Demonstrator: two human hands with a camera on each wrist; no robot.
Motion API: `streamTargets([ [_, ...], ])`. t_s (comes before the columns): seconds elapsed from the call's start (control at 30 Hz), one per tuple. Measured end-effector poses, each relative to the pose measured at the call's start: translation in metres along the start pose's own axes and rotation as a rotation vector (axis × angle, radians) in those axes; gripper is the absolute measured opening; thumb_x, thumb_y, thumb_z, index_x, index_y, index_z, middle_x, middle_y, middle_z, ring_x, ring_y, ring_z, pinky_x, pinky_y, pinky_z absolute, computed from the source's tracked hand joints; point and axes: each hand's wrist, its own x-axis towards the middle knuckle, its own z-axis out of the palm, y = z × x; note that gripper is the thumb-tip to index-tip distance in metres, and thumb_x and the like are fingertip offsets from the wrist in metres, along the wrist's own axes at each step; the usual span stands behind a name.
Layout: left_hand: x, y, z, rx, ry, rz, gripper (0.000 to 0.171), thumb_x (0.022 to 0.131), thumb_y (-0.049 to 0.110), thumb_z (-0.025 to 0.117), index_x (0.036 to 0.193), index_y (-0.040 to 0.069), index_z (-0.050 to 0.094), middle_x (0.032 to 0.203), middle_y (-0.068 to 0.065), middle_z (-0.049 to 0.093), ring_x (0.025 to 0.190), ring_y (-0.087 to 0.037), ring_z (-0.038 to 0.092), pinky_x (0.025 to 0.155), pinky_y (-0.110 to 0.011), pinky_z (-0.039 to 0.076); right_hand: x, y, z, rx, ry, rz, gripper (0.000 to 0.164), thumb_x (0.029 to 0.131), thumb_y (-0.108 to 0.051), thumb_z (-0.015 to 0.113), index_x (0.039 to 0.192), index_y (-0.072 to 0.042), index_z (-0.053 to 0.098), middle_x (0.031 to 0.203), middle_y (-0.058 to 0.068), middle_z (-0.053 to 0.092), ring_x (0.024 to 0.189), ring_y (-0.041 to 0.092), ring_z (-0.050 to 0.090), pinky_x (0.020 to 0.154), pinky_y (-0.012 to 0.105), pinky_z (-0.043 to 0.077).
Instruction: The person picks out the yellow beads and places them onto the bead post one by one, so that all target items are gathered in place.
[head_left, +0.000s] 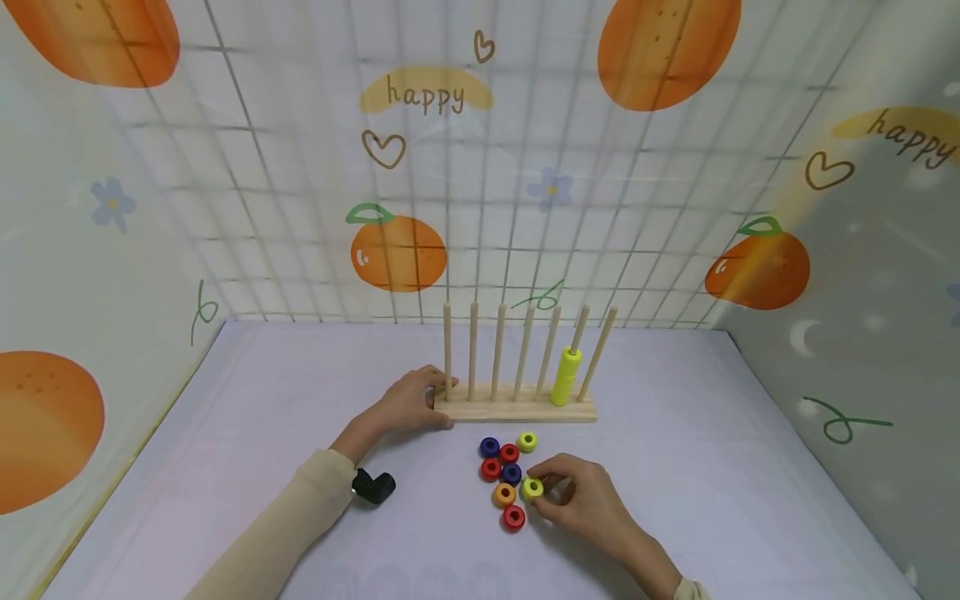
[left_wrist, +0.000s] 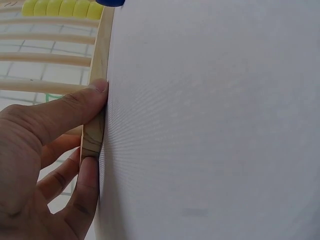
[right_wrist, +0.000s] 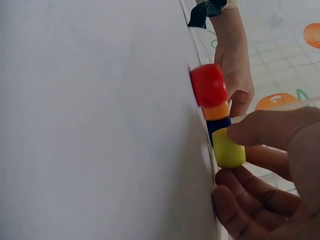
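Note:
A wooden peg rack (head_left: 517, 410) with several upright pegs stands on the table. Yellow beads (head_left: 566, 377) are stacked on its second peg from the right. My left hand (head_left: 408, 402) grips the left end of the base; in the left wrist view the thumb lies along the wood (left_wrist: 95, 125). In front of the rack, my right hand (head_left: 588, 504) pinches a yellow bead (head_left: 532, 488) between thumb and fingers. The right wrist view shows that yellow bead (right_wrist: 229, 150) at the table surface, with a red bead (right_wrist: 209, 85) beyond it.
Loose beads lie left of my right hand: red (head_left: 513, 518), orange (head_left: 504, 495), dark blue (head_left: 512, 473) and others. Another yellow bead (head_left: 528, 442) lies nearer the rack. A black wrist device (head_left: 373, 486) sits by my left cuff. Patterned curtains (head_left: 300, 208) surround the table.

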Motion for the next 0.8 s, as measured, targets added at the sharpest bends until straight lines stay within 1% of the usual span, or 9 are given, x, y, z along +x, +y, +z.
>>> streamTargets([
  [0.23,-0.002,0.000,0.000,-0.004,0.003,-0.003,0.066,0.073,0.030,0.090,0.133,0.017,0.066,0.126,0.003,0.059,0.114,-0.019,0.053,0.095,-0.042,0.043,-0.002,0.001,-0.009,-0.046,0.013,0.064,0.031,0.074,-0.003,0.085,0.101,-0.012,0.076,0.091,-0.009,0.070,0.079,0.011,0.066,0.061,0.027,0.053],
  [0.3,-0.001,0.000,0.000,-0.008,0.005,0.000,0.066,0.072,0.029,0.091,0.132,0.017,0.066,0.126,0.002,0.060,0.115,-0.019,0.053,0.096,-0.042,0.043,-0.002,0.001,-0.012,-0.053,0.025,0.064,0.031,0.073,-0.002,0.085,0.101,-0.011,0.076,0.091,-0.008,0.070,0.079,0.012,0.066,0.061,0.027,0.053],
  [0.53,0.000,-0.001,0.001,-0.010,0.000,0.000,0.066,0.072,0.030,0.091,0.132,0.017,0.066,0.126,0.002,0.059,0.113,-0.019,0.053,0.095,-0.042,0.044,-0.004,0.005,-0.024,-0.030,0.079,0.017,0.032,0.072,0.002,0.084,0.101,-0.008,0.076,0.092,-0.005,0.072,0.077,0.014,0.067,0.059,0.030,0.054],
  [0.67,0.000,-0.001,0.001,-0.005,-0.003,-0.005,0.065,0.072,0.031,0.091,0.132,0.018,0.066,0.125,0.003,0.059,0.108,-0.017,0.053,0.092,-0.040,0.045,-0.003,0.005,-0.034,-0.046,0.116,0.043,0.032,0.071,0.003,0.084,0.100,-0.009,0.076,0.092,-0.006,0.072,0.077,0.016,0.067,0.059,0.029,0.053],
  [0.8,-0.001,0.000,0.000,-0.009,0.002,-0.005,0.065,0.072,0.029,0.091,0.131,0.017,0.067,0.125,0.003,0.059,0.111,-0.018,0.053,0.093,-0.041,0.044,-0.001,0.006,-0.044,-0.074,0.148,0.081,0.033,0.071,0.003,0.084,0.100,-0.010,0.077,0.092,-0.009,0.072,0.078,0.015,0.066,0.060,0.030,0.053],
])
